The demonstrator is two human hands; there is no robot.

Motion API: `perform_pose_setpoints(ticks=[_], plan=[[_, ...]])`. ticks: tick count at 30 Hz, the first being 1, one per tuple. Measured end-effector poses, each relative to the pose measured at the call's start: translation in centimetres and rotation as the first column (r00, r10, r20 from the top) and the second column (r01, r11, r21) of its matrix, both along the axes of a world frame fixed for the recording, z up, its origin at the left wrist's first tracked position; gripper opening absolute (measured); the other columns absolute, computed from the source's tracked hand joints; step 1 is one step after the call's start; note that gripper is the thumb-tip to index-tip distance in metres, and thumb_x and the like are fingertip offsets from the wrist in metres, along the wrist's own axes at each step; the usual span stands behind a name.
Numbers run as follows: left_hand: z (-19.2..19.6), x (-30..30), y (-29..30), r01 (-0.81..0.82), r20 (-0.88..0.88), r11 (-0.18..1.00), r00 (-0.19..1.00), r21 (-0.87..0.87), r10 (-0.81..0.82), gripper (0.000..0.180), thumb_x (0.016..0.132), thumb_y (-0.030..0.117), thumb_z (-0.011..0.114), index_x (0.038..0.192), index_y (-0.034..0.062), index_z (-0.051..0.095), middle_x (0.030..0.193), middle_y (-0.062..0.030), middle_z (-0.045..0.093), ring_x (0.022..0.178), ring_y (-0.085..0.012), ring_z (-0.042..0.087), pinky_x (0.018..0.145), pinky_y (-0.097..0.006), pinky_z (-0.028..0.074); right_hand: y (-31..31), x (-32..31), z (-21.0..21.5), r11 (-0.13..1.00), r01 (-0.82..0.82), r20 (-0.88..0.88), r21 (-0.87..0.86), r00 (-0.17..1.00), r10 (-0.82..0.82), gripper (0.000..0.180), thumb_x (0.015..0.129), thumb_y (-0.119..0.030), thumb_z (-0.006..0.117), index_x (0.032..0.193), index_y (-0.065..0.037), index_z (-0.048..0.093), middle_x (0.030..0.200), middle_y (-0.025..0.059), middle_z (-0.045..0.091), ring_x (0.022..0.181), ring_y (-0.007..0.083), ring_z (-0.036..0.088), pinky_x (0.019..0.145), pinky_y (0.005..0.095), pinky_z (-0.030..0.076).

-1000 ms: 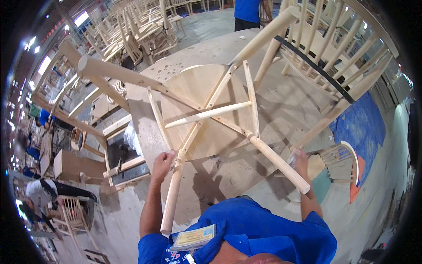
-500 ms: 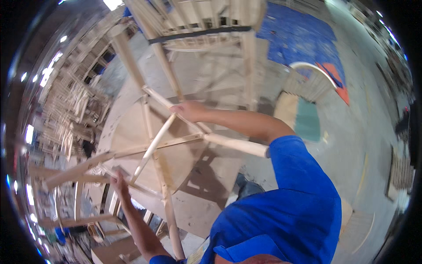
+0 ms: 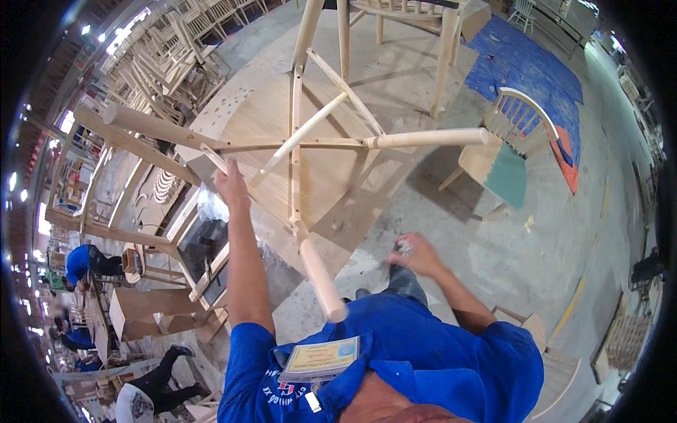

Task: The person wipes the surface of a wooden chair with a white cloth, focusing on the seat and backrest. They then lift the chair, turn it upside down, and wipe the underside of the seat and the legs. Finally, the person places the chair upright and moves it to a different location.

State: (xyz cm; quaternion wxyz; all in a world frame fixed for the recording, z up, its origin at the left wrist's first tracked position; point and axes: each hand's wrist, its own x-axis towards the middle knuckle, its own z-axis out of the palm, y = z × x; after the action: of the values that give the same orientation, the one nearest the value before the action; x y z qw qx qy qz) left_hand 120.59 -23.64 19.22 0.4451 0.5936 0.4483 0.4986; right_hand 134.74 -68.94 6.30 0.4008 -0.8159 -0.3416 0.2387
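An upturned wooden chair or stool frame [image 3: 321,275] lies before me, its round seat panel [image 3: 247,116] underneath and its thick legs splayed outward. Crossed rails [image 3: 295,169] with small holes run over the panel. A thin stretcher assembly sits among the legs, with a round middle bar [image 3: 303,134] slanting between two side bars. My left hand [image 3: 231,185] is closed round the left side bar near the left leg. Away from the frame, my right hand [image 3: 417,257] hangs near my body, fingers curled round small greyish pieces too small to name.
A spindle-back chair [image 3: 486,151] with a green patch on its seat stands at right, near a blue tarp [image 3: 522,63]. Another wooden chair frame [image 3: 127,233] is close at left. Stacked chairs [image 3: 151,77] fill the far left. People work at lower left.
My right hand has let go of the stretcher's far side bar and come back toward my body. My left hand stays on the near bar. The whole view has shifted.
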Motion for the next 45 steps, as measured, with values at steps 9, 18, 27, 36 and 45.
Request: perform_pose_setpoints(ticks=[9,18,27,36,45], plan=[[1.2,-7.7,-14.3,0.368,-0.219,0.913,0.89,-0.177,-0.401,0.033,0.097,0.029,0.062,0.095,-0.0033,0.065,0.075,-0.0001,0.06,0.072,-0.0109,0.053,0.066,-0.029,0.044,0.1,-8.9,7.3,0.747,0.149,0.078,0.648,0.963,-0.26,0.014,0.095,-0.015,0.065,0.089,-0.002,0.065,0.092,0.0119,0.058,0.088,0.0238,0.057,0.078,0.0364,0.047],[8.3,-22.8,-2.0,0.482,-0.588,0.826,0.772,0.293,-0.242,0.048,0.097,0.048,0.064,0.104,0.0011,0.072,0.082,-0.0061,0.064,0.083,-0.0172,0.06,0.077,-0.034,0.049,-5.8,-10.5,5.1,0.599,0.533,-0.365,0.598,0.846,-0.388,0.02,0.092,-0.022,0.069,0.088,-0.003,0.067,0.086,0.0058,0.058,0.086,0.0163,0.059,0.058,0.0311,0.049],[14.7,6.9,-0.5,0.6,-0.599,0.379,0.789,0.704,-0.135,0.076,0.084,0.062,0.073,0.124,-0.0017,0.065,0.093,-0.0189,0.073,0.095,-0.0382,0.069,0.089,-0.044,0.051,-5.4,-11.9,5.2,0.48,0.733,-0.483,0.481,0.679,-0.553,0.02,0.093,-0.023,0.068,0.085,-0.005,0.064,0.085,0.0044,0.063,0.07,0.0141,0.062,0.054,0.0278,0.049],[13.2,15.1,-0.3,0.723,-0.599,0.636,0.643,0.27,-0.476,0.068,0.08,0.043,0.08,0.112,-0.0124,0.058,0.087,-0.0147,0.069,0.08,-0.0242,0.067,0.071,-0.039,0.055,-5.3,-13.0,4.7,0.254,0.874,-0.605,0.414,0.473,-0.64,0.032,0.093,-0.037,0.068,0.079,-0.009,0.067,0.079,0.0022,0.066,0.075,0.0133,0.062,0.068,0.0306,0.049],[26.9,18.5,-19.6,0.8,-0.798,0.026,0.6,0.599,-0.065,0.051,0.087,0.045,0.069,0.095,-0.0052,0.069,0.09,-0.0288,0.069,0.087,-0.0481,0.066,0.074,-0.053,0.051,-17.3,-15.4,5.6,-0.153,0.947,-0.835,0.283,0.165,-0.526,0.039,0.086,-0.043,0.072,0.071,-0.009,0.063,0.071,0.0037,0.061,0.064,0.0156,0.057,0.059,0.0325,0.045]])
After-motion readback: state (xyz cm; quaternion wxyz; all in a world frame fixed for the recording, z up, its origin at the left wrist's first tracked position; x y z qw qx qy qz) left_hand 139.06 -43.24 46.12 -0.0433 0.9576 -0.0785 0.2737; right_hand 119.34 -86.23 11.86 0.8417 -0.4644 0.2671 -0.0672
